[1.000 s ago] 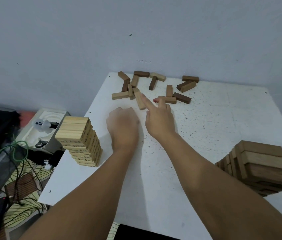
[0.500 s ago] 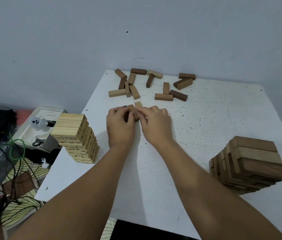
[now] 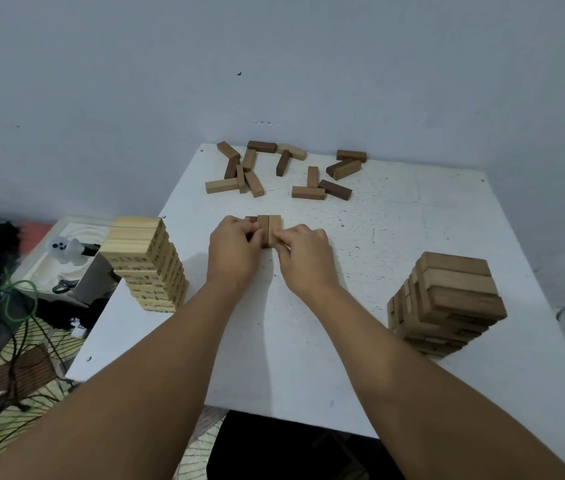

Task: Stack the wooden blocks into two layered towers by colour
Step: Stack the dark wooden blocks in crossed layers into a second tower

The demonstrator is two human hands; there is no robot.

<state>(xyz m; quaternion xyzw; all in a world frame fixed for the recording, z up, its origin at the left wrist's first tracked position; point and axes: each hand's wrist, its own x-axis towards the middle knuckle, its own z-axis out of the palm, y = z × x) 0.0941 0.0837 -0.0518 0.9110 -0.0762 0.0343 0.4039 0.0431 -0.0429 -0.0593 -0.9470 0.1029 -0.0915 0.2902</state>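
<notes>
Hands (image 3: 269, 252) hide half of 3 gathered blocks (image 3: 269, 226).

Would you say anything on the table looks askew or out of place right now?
Yes. The dark tower at the right looks uneven, its layers shifted with block ends jutting out, unlike the tidy light tower at the left edge. Loose blocks lie scattered near the wall.

- One head-worn view, looking forward and down over the white table (image 3: 395, 237) from its near edge.
- Wide-angle, close above the forearms; the wall (image 3: 274, 64) fills the far half.
</notes>
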